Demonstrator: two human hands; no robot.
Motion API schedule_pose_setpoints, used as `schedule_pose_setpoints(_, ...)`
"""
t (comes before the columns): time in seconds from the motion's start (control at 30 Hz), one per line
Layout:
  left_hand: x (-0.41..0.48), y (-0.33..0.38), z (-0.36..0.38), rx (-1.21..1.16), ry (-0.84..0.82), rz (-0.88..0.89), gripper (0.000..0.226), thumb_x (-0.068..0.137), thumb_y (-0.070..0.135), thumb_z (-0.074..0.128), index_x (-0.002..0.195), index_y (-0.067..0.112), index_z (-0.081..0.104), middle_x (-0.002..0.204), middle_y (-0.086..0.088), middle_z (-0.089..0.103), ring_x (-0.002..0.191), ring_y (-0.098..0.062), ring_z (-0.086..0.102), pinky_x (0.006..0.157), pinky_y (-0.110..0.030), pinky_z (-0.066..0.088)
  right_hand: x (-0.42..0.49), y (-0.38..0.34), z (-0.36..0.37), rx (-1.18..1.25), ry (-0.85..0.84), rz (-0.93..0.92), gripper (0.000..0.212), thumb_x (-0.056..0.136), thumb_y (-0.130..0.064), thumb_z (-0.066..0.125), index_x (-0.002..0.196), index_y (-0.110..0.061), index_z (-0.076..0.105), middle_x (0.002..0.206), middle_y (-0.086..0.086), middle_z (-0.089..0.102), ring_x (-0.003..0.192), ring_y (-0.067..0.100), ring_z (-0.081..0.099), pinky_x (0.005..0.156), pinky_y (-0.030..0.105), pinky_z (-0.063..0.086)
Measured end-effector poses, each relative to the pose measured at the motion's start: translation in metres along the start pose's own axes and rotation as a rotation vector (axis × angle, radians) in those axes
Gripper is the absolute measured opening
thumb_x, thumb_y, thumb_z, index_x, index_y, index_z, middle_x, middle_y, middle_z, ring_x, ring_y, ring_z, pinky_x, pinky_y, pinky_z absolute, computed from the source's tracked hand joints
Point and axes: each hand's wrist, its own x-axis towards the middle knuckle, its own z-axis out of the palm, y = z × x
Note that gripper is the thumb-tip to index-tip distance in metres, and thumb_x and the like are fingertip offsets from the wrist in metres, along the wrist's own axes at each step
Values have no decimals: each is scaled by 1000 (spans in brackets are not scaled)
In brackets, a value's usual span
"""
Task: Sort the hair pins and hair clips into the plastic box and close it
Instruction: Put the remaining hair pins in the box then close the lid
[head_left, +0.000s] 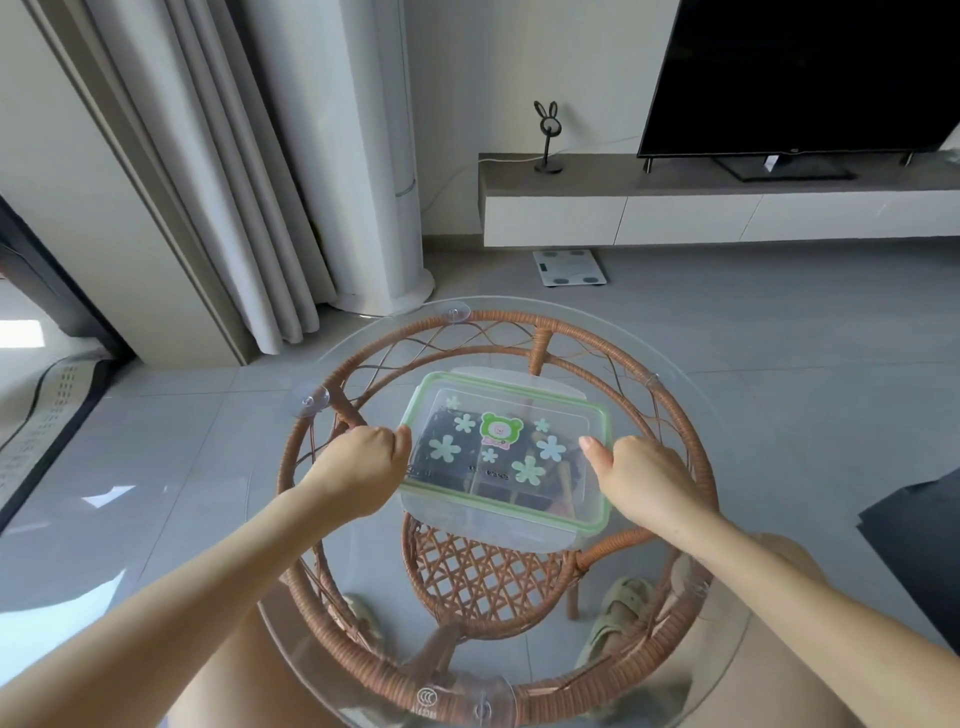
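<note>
A clear plastic box (566, 415) with a green-rimmed lid sits in the middle of the round glass table. The lid lies on top of it and carries pale flower stickers and a green bear sticker. Dark hair pins and clips show dimly through the lid. My left hand (358, 467) is curled against the box's left side, thumb on the lid's edge. My right hand (639, 473) grips the right side, thumb resting on the lid. The near and far lid flaps stick outward.
The glass table top (727, 415) rests on a rattan frame (691, 452) with suction cups. On the floor beyond lie a white scale (570, 267) and a tall white column (363, 156). A low TV cabinet (675, 208) stands at the back right. Sandalled feet show below the glass.
</note>
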Motion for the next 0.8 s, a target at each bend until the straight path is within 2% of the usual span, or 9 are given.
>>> schedule_pose_setpoints(0.13, 11, -12, 8, -74, -28, 81, 48, 101, 29, 20, 59, 8, 34, 65, -12, 38, 56, -18, 35, 52, -26, 28, 4, 5, -1, 378, -183, 96, 49, 95, -48, 33, 59, -14, 34, 53, -3, 33, 46, 14, 34, 47, 26, 26)
schedule_pose_setpoints(0.23, 14, -19, 7, -101, -80, 121, 49, 97, 39, 20, 61, 9, 33, 64, -9, 36, 57, -18, 32, 54, -27, 26, 6, 10, -1, 619, -234, 141, 45, 94, -47, 39, 63, -14, 36, 52, -1, 33, 47, 14, 34, 47, 27, 28)
schedule_pose_setpoints(0.33, 22, -17, -4, -127, -119, 100, 52, 99, 44, 19, 61, 14, 39, 66, -6, 45, 63, -19, 43, 60, -28, 32, -14, 0, 1, 645, -276, 142, 47, 93, -48, 39, 65, -11, 42, 52, 1, 38, 45, 14, 36, 42, 24, 29)
schedule_pose_setpoints(0.4, 40, -10, -12, -5, -67, 74, 52, 99, 45, 18, 85, 12, 55, 90, -12, 60, 86, -27, 55, 75, -31, 40, -40, -11, 5, 619, -416, 134, 55, 94, -50, 35, 64, -7, 52, 48, 4, 49, 39, 13, 40, 37, 21, 29)
schedule_pose_setpoints(0.5, 56, 10, -20, 281, 153, 107, 57, 93, 58, 25, 117, 13, 51, 117, -13, 61, 106, -34, 58, 84, -41, 48, -66, -24, -9, 518, -753, 17, 65, 93, -54, 30, 61, -6, 61, 44, 4, 58, 32, 10, 43, 34, 17, 29)
schedule_pose_setpoints(0.57, 50, 19, -19, 357, 289, 121, 57, 92, 57, 31, 115, 8, 50, 112, -16, 62, 100, -36, 59, 78, -41, 48, -60, -26, -28, 404, -568, -85, 66, 91, -57, 29, 60, -9, 61, 44, 0, 58, 35, 11, 46, 42, 20, 41)
schedule_pose_setpoints(0.67, 18, 20, -13, 365, 340, 69, 56, 94, 55, 30, 79, 8, 56, 73, -10, 61, 60, -25, 55, 53, -31, 42, -31, -24, -38, -56, 32, -170, 65, 87, -65, 23, 74, -12, 59, 63, 1, 62, 53, 16, 51, 49, 28, 41)
schedule_pose_setpoints(0.73, -11, 18, -3, 436, 220, 16, 64, 93, 59, 24, 53, 12, 44, 51, -1, 47, 43, -16, 43, 44, -24, 38, -19, -25, -28, -238, 62, -236, 64, 87, -66, 20, 71, -13, 52, 63, 0, 55, 53, 15, 46, 45, 25, 29)
schedule_pose_setpoints(0.8, -32, 16, 7, 438, 119, -9, 67, 93, 58, 18, 47, 13, 37, 47, 2, 40, 40, -12, 40, 42, -22, 36, -16, -26, -6, -257, 0, -314, 60, 91, -60, 20, 69, -12, 48, 65, 3, 55, 54, 17, 46, 46, 26, 27)
